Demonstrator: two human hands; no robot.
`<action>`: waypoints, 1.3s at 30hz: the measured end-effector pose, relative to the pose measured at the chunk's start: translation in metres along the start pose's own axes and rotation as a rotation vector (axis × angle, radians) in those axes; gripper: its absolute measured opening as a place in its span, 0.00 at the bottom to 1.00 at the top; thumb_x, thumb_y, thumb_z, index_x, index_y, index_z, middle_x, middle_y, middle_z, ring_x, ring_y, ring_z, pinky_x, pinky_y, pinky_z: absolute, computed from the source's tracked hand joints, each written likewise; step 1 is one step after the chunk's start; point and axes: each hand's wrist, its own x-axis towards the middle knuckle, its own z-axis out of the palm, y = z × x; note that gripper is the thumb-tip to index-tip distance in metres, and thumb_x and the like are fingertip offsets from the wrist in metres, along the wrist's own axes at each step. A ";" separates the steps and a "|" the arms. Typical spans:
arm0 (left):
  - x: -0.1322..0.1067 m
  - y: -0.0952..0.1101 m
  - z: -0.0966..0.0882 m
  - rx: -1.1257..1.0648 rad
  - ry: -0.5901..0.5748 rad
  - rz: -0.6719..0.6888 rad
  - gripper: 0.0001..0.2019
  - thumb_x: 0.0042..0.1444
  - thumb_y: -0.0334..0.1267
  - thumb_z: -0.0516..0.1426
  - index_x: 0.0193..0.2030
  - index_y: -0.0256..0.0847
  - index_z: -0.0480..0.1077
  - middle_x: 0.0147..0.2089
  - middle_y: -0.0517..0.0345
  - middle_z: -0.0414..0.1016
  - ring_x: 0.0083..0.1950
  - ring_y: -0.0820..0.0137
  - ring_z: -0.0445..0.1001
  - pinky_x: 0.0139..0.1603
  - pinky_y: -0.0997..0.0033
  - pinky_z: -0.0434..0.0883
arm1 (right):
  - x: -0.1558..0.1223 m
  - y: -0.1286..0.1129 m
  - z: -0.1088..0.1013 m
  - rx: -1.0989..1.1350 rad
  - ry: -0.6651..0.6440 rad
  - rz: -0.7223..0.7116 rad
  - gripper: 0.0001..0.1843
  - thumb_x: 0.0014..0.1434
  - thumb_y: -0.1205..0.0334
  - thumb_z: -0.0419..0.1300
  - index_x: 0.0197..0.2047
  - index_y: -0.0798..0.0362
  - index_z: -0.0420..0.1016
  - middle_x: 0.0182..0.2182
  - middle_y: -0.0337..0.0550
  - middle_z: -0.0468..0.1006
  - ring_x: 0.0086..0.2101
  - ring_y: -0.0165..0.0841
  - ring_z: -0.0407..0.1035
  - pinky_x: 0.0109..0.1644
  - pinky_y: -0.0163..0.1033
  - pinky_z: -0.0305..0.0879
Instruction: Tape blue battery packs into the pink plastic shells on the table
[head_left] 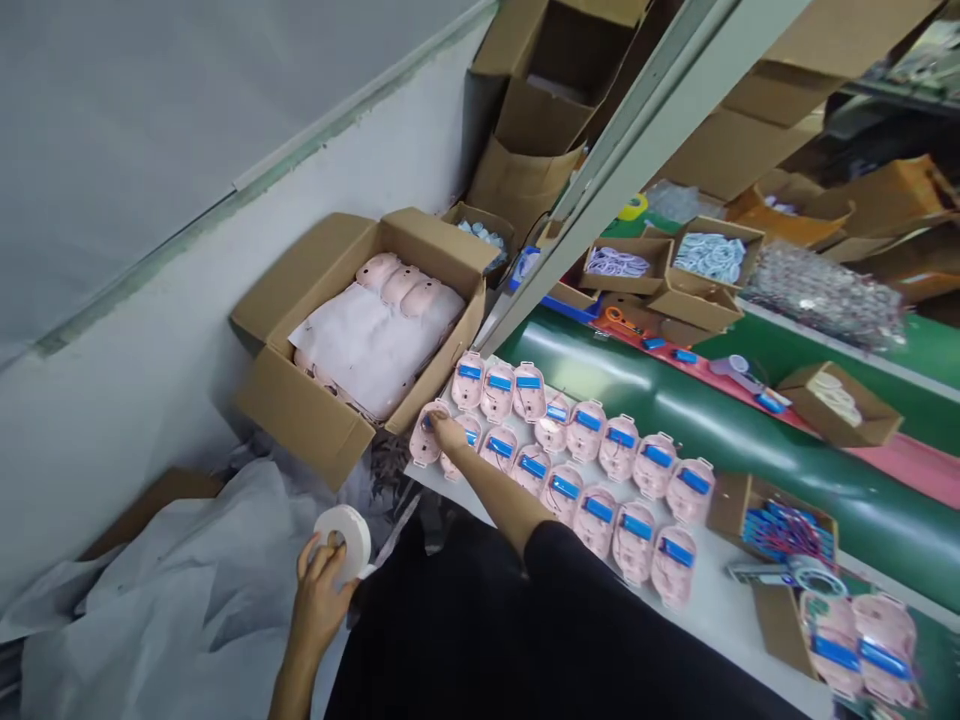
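Observation:
My left hand [321,590] grips a roll of white tape [351,535], its fingers curled through the core. A loose strip of tape [395,535] trails off the roll to the right. At the left end of the table, my right hand [448,433] reaches into a pink plastic shell [425,450]. Its fingertips are closed at a blue battery [428,422] in that shell, largely covered by the fingers. Beside it, two rows of similar pink shells [564,490] lie open side up, each with a blue battery [598,508] across it.
An open carton [307,390] holds pink shells under a white sheet [375,345]. White sheeting [172,590] is heaped at lower left. A metal post [600,180] rises behind the table. Beyond runs a green conveyor [622,365] with small boxes; a battery box [787,525] stands right.

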 end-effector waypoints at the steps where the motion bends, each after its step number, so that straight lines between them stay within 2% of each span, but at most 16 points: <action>1: 0.000 -0.003 0.001 -0.005 -0.010 0.001 0.19 0.58 0.36 0.62 0.57 0.44 0.75 0.50 0.49 0.78 0.68 0.47 0.65 0.66 0.47 0.70 | 0.001 -0.001 -0.001 -0.014 -0.010 0.001 0.27 0.71 0.76 0.44 0.67 0.52 0.68 0.65 0.56 0.72 0.59 0.40 0.71 0.57 0.40 0.68; 7: 0.014 -0.008 0.009 -0.024 -0.055 0.030 0.20 0.56 0.36 0.62 0.57 0.44 0.76 0.50 0.50 0.79 0.67 0.47 0.66 0.66 0.47 0.71 | 0.015 -0.012 -0.001 -0.061 -0.059 -0.005 0.23 0.71 0.76 0.45 0.62 0.56 0.71 0.59 0.61 0.75 0.56 0.43 0.72 0.55 0.46 0.71; 12: 0.029 0.007 0.014 -0.060 -0.121 0.031 0.21 0.54 0.33 0.62 0.56 0.44 0.77 0.50 0.49 0.80 0.68 0.47 0.66 0.65 0.46 0.72 | 0.026 -0.025 0.008 -0.043 -0.045 -0.044 0.22 0.72 0.73 0.46 0.63 0.56 0.72 0.60 0.62 0.73 0.62 0.45 0.66 0.57 0.47 0.71; 16: 0.033 0.020 0.015 -0.090 -0.159 0.010 0.22 0.54 0.34 0.63 0.57 0.45 0.77 0.52 0.48 0.80 0.69 0.46 0.66 0.66 0.43 0.72 | 0.027 -0.021 0.012 -0.006 -0.023 -0.079 0.25 0.72 0.73 0.46 0.67 0.55 0.69 0.65 0.60 0.69 0.66 0.43 0.61 0.64 0.45 0.66; 20: 0.038 0.025 0.023 -0.109 -0.124 -0.018 0.21 0.55 0.34 0.62 0.56 0.45 0.78 0.53 0.47 0.80 0.68 0.46 0.66 0.67 0.43 0.71 | 0.024 -0.005 0.006 0.059 -0.031 -0.124 0.26 0.68 0.76 0.50 0.65 0.55 0.71 0.65 0.56 0.71 0.64 0.41 0.64 0.66 0.43 0.63; 24: 0.051 0.025 0.035 -0.083 0.005 -0.068 0.19 0.58 0.37 0.61 0.56 0.40 0.76 0.58 0.43 0.79 0.68 0.45 0.65 0.67 0.41 0.69 | 0.005 0.012 -0.005 0.121 -0.021 -0.134 0.28 0.63 0.77 0.55 0.65 0.57 0.71 0.62 0.55 0.75 0.60 0.40 0.69 0.66 0.41 0.63; 27: 0.073 0.025 0.046 -0.072 0.071 -0.030 0.22 0.60 0.41 0.60 0.60 0.36 0.74 0.59 0.38 0.78 0.68 0.44 0.65 0.68 0.37 0.65 | -0.029 0.025 -0.013 0.339 0.112 -0.118 0.26 0.63 0.73 0.58 0.64 0.55 0.73 0.61 0.53 0.77 0.60 0.41 0.71 0.66 0.42 0.63; 31: 0.126 0.040 0.070 -0.127 -0.005 0.150 0.23 0.60 0.41 0.60 0.61 0.35 0.73 0.62 0.37 0.76 0.69 0.43 0.64 0.68 0.37 0.64 | -0.106 0.063 -0.016 0.643 0.334 -0.005 0.25 0.61 0.68 0.61 0.62 0.50 0.77 0.59 0.47 0.80 0.59 0.44 0.73 0.67 0.47 0.64; 34: 0.183 0.076 0.101 -0.180 -0.133 0.309 0.23 0.59 0.40 0.60 0.60 0.36 0.74 0.65 0.37 0.75 0.71 0.42 0.62 0.70 0.37 0.62 | -0.180 0.104 -0.001 0.808 0.475 0.188 0.24 0.58 0.64 0.63 0.58 0.47 0.80 0.56 0.46 0.82 0.57 0.47 0.75 0.65 0.51 0.67; 37: 0.242 0.128 0.137 -0.186 -0.297 0.425 0.22 0.56 0.36 0.60 0.59 0.36 0.75 0.65 0.38 0.74 0.72 0.43 0.62 0.73 0.38 0.58 | -0.253 0.139 0.023 0.916 0.619 0.407 0.24 0.55 0.61 0.64 0.55 0.47 0.83 0.55 0.47 0.82 0.57 0.49 0.75 0.65 0.55 0.67; 39: 0.276 0.164 0.158 -0.179 -0.378 0.485 0.23 0.54 0.33 0.60 0.58 0.37 0.75 0.63 0.39 0.76 0.71 0.45 0.63 0.75 0.40 0.57 | -0.293 0.155 0.039 0.960 0.716 0.519 0.24 0.54 0.58 0.64 0.55 0.47 0.83 0.55 0.48 0.83 0.57 0.49 0.75 0.65 0.56 0.67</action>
